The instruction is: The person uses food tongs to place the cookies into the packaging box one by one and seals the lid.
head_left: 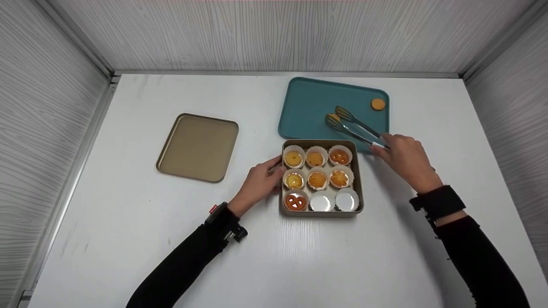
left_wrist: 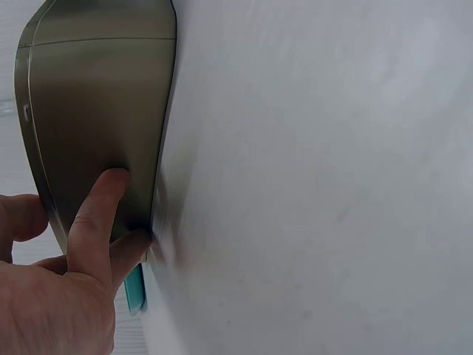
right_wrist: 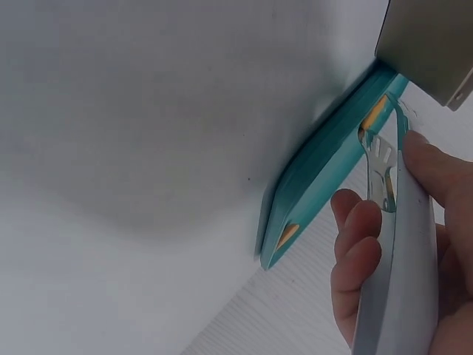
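My left hand (head_left: 259,182) rests against the left side of a deep gold baking tin (head_left: 321,214), fingers touching its outer wall (left_wrist: 103,96) and thumb at the rim. In the tin stand white paper cups in rows; most hold small golden or glazed pastries, while two front cups (head_left: 346,200) are empty. My right hand (head_left: 406,160) grips a pair of serving tongs (head_left: 361,128) with pale handles and slotted heads. The heads are on either side of a round orange biscuit (head_left: 333,116) over the teal tray (head_left: 306,107). Another biscuit (head_left: 378,104) lies near the tray's back right corner.
A shallow square gold tray or lid (head_left: 199,147) lies to the left on the white table (head_left: 141,239). The baking tin stands right against the teal tray's front edge. Pale wood-grain walls (head_left: 282,36) enclose the back and both sides.
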`<state>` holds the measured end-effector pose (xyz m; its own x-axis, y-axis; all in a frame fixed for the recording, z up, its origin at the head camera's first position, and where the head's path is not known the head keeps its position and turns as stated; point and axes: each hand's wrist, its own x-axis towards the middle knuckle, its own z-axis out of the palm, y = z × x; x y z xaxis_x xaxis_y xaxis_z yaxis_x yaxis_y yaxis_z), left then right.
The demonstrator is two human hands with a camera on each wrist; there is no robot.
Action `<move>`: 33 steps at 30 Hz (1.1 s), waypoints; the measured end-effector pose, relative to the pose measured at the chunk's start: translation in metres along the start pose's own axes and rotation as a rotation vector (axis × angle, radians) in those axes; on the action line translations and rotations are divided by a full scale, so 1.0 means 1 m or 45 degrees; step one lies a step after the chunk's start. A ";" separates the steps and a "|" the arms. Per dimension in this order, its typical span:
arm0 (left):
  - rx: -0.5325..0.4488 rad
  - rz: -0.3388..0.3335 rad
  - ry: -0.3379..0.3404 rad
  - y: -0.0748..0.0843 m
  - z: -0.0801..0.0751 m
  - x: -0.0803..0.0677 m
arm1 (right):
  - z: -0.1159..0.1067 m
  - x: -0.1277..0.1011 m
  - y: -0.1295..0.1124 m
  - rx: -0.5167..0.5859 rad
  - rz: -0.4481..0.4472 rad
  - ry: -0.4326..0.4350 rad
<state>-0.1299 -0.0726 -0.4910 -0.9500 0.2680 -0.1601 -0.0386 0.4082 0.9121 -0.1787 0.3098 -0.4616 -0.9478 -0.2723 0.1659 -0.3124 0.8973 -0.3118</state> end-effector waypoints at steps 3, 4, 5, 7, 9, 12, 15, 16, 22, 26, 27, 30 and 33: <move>0.010 0.002 -0.002 0.000 0.000 0.000 | -0.001 -0.001 0.001 0.031 0.009 -0.022; 0.020 0.002 -0.001 0.000 0.000 0.000 | -0.002 -0.001 0.002 0.044 0.011 -0.029; 0.031 0.002 0.001 0.000 0.000 0.000 | -0.003 -0.001 0.003 0.059 0.015 -0.039; 0.050 -0.001 0.004 0.001 0.000 0.000 | -0.005 -0.003 0.003 0.101 0.026 -0.050; 0.068 0.000 0.009 0.001 0.000 0.001 | -0.009 -0.005 0.004 0.134 0.037 -0.052; 0.065 -0.001 0.010 0.001 0.000 0.001 | -0.013 -0.008 0.005 0.171 0.063 -0.057; 0.064 0.006 0.009 0.001 0.000 0.001 | -0.017 -0.011 0.005 0.170 0.076 -0.055; 0.062 0.011 0.008 0.001 0.000 0.001 | -0.018 -0.012 0.004 0.166 0.076 -0.053; 0.063 0.023 0.003 0.000 0.000 0.001 | -0.019 -0.015 0.005 0.151 0.080 -0.048; 0.059 0.016 0.001 0.000 0.001 0.001 | -0.019 -0.021 0.009 0.149 0.076 -0.035; 0.059 0.014 0.001 0.000 0.001 0.001 | -0.019 -0.023 0.010 0.143 0.071 -0.032; 0.058 0.010 0.003 0.001 0.000 0.001 | -0.018 -0.029 0.013 0.132 0.066 -0.035; 0.062 0.008 0.007 0.001 0.000 0.000 | -0.015 -0.032 0.016 0.112 0.042 -0.027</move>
<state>-0.1302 -0.0722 -0.4897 -0.9519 0.2658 -0.1524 -0.0178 0.4486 0.8936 -0.1520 0.3383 -0.4574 -0.9586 -0.2509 0.1347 -0.2842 0.8724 -0.3978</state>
